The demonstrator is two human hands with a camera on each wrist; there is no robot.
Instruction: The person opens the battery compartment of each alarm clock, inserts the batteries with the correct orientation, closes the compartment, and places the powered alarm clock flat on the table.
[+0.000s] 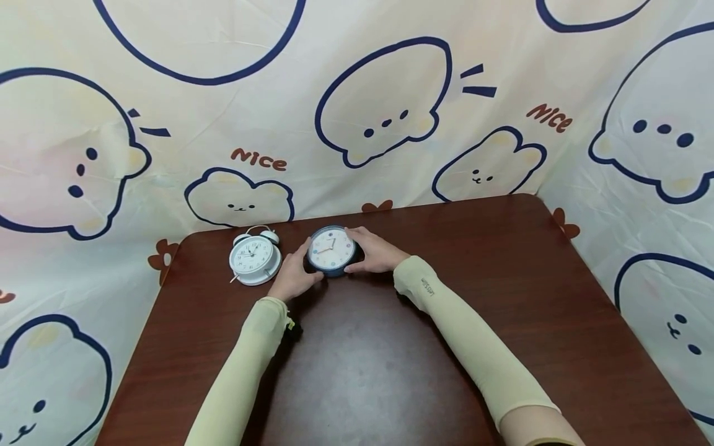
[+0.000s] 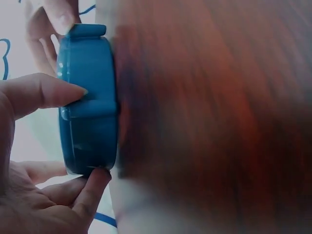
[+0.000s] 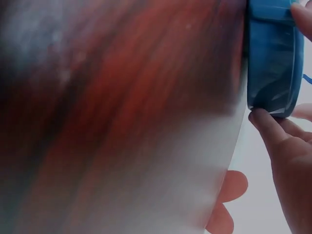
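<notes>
A round blue clock point(image 1: 331, 248) with a white dial is at the back of the brown table. My left hand point(image 1: 294, 274) grips its left side. The left wrist view shows that hand's thumb point(image 2: 63, 92) against the blue casing point(image 2: 92, 134) and its fingers point(image 2: 95, 187) at the other edge. On the right side, my right hand point(image 1: 375, 250) holds the same clock. Its fingers point(image 3: 275, 131) touch the casing in the right wrist view. Just left of my left hand stands a white twin-bell alarm clock point(image 1: 253, 255).
The glossy brown table point(image 1: 357, 359) extends toward me and to the right. Behind it and along both sides hangs a pale cloth point(image 1: 379, 179) printed with cartoon animals, close to the table's back edge.
</notes>
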